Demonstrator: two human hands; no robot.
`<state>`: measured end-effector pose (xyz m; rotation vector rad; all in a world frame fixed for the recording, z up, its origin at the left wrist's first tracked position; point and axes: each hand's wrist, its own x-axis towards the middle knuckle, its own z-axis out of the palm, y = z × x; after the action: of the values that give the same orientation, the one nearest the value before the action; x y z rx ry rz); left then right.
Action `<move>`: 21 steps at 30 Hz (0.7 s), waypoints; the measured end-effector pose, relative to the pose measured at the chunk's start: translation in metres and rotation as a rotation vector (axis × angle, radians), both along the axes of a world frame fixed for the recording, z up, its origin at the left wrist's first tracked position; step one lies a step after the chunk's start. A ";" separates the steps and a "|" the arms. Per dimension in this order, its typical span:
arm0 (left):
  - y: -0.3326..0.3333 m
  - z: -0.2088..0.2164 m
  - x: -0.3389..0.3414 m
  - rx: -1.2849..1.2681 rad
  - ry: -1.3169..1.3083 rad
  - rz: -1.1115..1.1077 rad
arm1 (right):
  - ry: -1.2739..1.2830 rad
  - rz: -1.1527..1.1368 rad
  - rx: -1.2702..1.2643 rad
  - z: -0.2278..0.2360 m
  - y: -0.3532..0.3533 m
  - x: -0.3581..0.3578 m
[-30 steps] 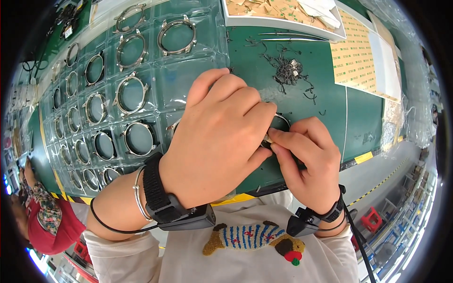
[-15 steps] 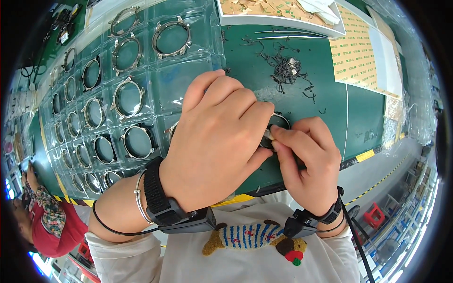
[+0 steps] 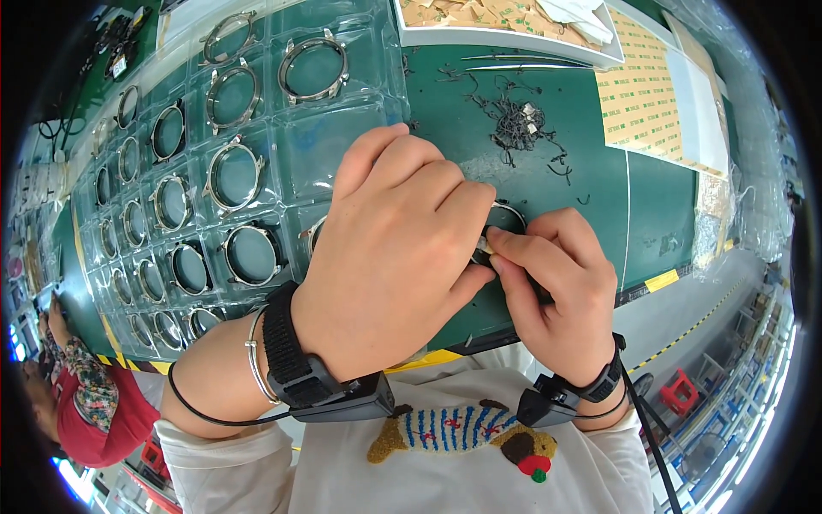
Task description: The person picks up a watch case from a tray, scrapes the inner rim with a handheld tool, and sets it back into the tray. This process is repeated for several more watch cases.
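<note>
My left hand [image 3: 390, 253] is curled around a round metal watch case [image 3: 512, 212], holding it above the green table. Much of the case is behind my fingers, with only its upper right rim showing. On the case's near side, my right hand [image 3: 565, 291] has its thumb and forefinger pinched on a small pale piece [image 3: 485, 247]. That piece is too small and covered to name. Left of my hands, a clear plastic tray [image 3: 317, 141] carries several watch cases [image 3: 233, 176] in its pockets.
A tangle of short black strips [image 3: 518, 124] lies beyond my right hand, near two thin sticks [image 3: 531, 67]. At the back stands a white box [image 3: 514, 36] of brown paper scraps, beside a yellow printed sheet [image 3: 638, 107]. Another person [image 3: 98, 411] is at the far left.
My right fingertips have shifted slightly left and down against the watch case. My left hand keeps its hold almost unmoved.
</note>
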<state>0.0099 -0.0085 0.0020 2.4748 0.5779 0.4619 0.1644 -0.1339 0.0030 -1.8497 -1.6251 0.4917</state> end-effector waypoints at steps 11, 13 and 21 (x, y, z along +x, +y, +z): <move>-0.001 -0.001 0.001 -0.012 -0.015 0.006 | 0.012 -0.022 0.039 -0.001 -0.001 0.002; -0.001 -0.001 0.001 -0.015 -0.012 0.003 | 0.006 -0.023 0.028 -0.001 -0.002 0.001; 0.003 0.002 0.001 -0.008 0.003 0.003 | 0.113 -0.073 0.084 -0.003 -0.002 0.007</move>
<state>0.0104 -0.0053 0.0045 2.4677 0.5840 0.4563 0.1715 -0.1356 0.0001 -1.7800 -1.4760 0.4806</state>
